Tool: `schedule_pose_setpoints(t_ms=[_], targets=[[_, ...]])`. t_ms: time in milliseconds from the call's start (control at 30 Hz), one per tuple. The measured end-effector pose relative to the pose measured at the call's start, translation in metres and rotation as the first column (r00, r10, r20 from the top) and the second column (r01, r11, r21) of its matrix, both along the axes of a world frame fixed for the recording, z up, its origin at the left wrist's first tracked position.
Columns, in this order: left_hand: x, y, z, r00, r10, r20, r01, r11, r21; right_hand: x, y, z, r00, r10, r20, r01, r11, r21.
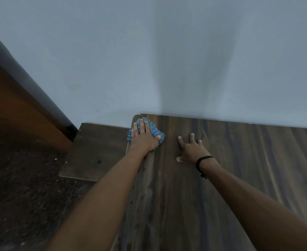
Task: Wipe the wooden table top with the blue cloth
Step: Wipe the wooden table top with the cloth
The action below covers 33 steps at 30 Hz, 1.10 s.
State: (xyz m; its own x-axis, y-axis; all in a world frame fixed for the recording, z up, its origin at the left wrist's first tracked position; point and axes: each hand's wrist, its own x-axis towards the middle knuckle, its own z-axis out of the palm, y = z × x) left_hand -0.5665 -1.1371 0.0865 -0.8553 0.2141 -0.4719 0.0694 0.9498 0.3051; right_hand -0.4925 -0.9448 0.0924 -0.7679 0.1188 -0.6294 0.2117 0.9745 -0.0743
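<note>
The dark wooden table top (230, 169) fills the lower right and runs back to the wall. A bunched blue cloth (153, 129) lies at its far left corner. My left hand (143, 137) presses flat on the cloth, fingers straight and spread over it, thumb at its right edge. My right hand (190, 151) rests flat on the bare wood just right of the cloth, fingers spread, a black band on its wrist.
A pale blue wall (167, 60) stands directly behind the table. A lower dark wooden shelf (94, 151) sits left of the table's edge. A brown wooden panel with a dark strip (22, 105) leans at the far left above a dark speckled floor (22, 196).
</note>
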Motion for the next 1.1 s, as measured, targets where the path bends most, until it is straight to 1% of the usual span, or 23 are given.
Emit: schedule_pose_setpoints(t_ms=[133,333,400,700,800,867,967,1033,1100], targets=[[0.001,-0.002,-0.003,0.999,0.017,-0.034,-0.017,1.000,0.026,0.001,0.002,-0.001,1.000,0.009,-0.006,-0.009,1.000,0.003],[0.043,-0.021,-0.025,0.995,0.031,-0.096,-0.029,0.999,0.027,0.003,0.000,0.001,1.000,-0.001,-0.006,0.000,1.000,-0.002],[0.044,-0.022,-0.026,0.996,0.029,-0.084,-0.028,1.000,0.014,0.003,-0.002,0.002,1.000,-0.013,-0.004,0.013,1.000,-0.006],[-0.008,-0.011,-0.006,1.000,0.015,-0.010,-0.015,1.000,0.017,0.000,0.000,-0.002,1.000,-0.013,0.002,0.013,1.000,-0.002],[0.005,-0.016,-0.005,1.000,0.009,-0.006,-0.008,1.000,0.025,0.001,0.000,-0.002,1.000,-0.010,0.001,0.010,1.000,-0.006],[0.029,-0.024,-0.012,1.000,0.008,-0.029,-0.007,0.999,0.036,0.002,0.001,-0.003,1.000,-0.009,-0.010,0.009,1.000,-0.014],[0.062,-0.033,-0.021,0.998,0.013,-0.061,-0.012,1.000,0.013,0.001,0.000,-0.005,1.000,-0.013,-0.012,0.013,1.000,-0.017],[0.056,-0.030,-0.022,0.999,0.017,-0.049,-0.016,1.000,0.009,0.001,0.000,-0.006,0.999,-0.023,-0.023,0.023,1.000,-0.013],[0.028,-0.020,-0.017,1.000,0.017,-0.023,-0.017,1.000,0.007,0.000,0.002,-0.007,0.999,-0.016,-0.029,0.016,1.000,0.004]])
